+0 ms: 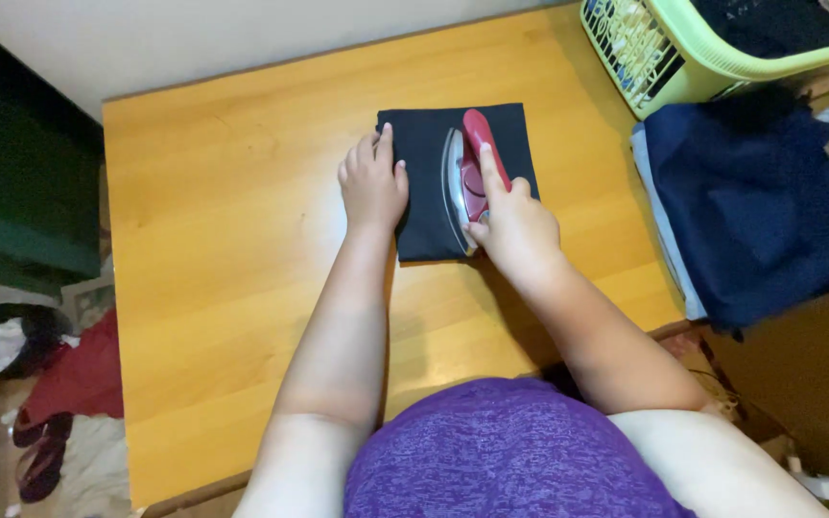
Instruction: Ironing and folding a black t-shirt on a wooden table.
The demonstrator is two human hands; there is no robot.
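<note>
Fingers [487, 163] of the right hand [515, 228] wrap the red iron [467, 177], pressing a folded black cloth [434, 192] lying at 12 o'clock on the surface [223, 240]; the left hand [371, 182] lies flat, open, pinning the cloth's 9 o'clock edge. Pressing appears underway; the next pass likely needs that hand clear.

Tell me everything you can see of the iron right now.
The iron is red with a silvery metal soleplate along its left edge and a red handle on top. It seems tipped onto its side on a folded black cloth on the wooden table, nose pointing away from the person. The right hand grips its handle, index finger stretched along it. The left hand presses flat on the cloth beside it, not touching it. No cord is visible.
</note>
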